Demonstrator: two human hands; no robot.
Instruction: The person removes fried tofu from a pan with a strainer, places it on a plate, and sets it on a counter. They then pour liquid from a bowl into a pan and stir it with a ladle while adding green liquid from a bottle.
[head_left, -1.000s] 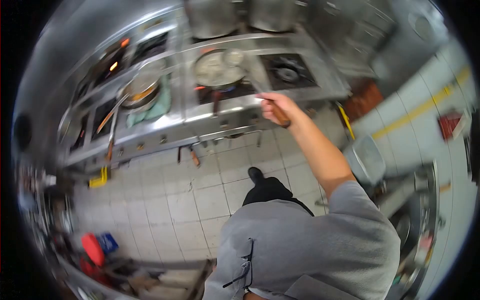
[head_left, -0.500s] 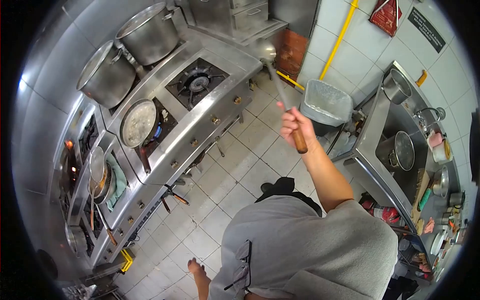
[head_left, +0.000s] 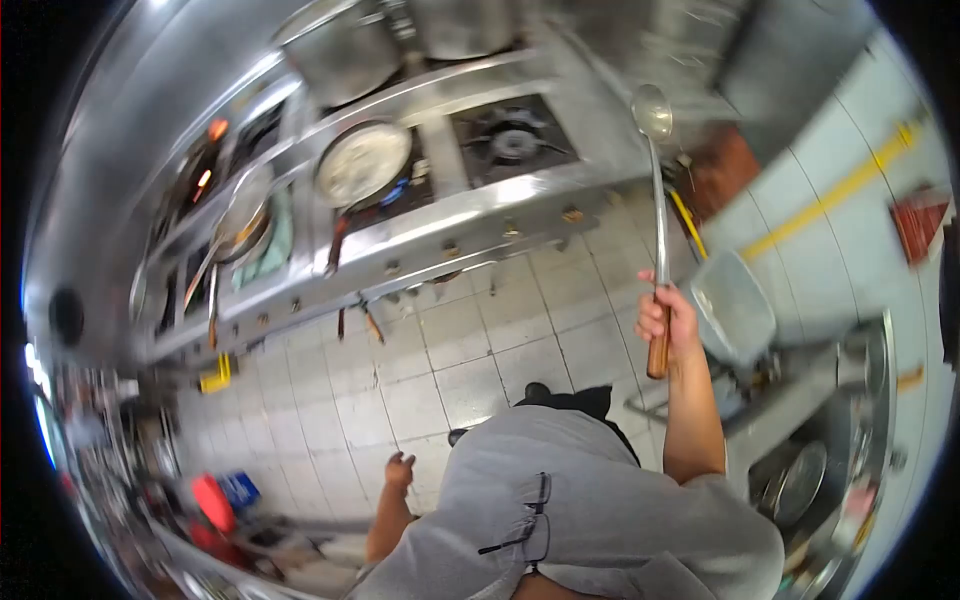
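Observation:
My right hand (head_left: pixel 668 318) is wrapped round the wooden handle of a long metal ladle (head_left: pixel 659 215). The ladle's round bowl is raised at the corner of the steel stove. My left hand (head_left: pixel 399 470) hangs low over the tiled floor, away from any object; its fingers are small and blurred. On a lit burner sits a frying pan (head_left: pixel 365 165) with pale contents, its handle pointing toward me. Farther left, a strainer (head_left: pixel 248 197) rests over another pan beside a green cloth (head_left: pixel 273 240).
Two large pots (head_left: pixel 343 55) stand at the back of the stove. An unlit burner (head_left: pixel 513 140) is right of the frying pan. A lined bin (head_left: pixel 733 305) stands beyond my right hand, near a sink counter. Red and blue items lie at lower left.
The view has turned, so the stove now runs across the top. My right hand has swung right with the ladle, which points more upright. More of my left forearm shows.

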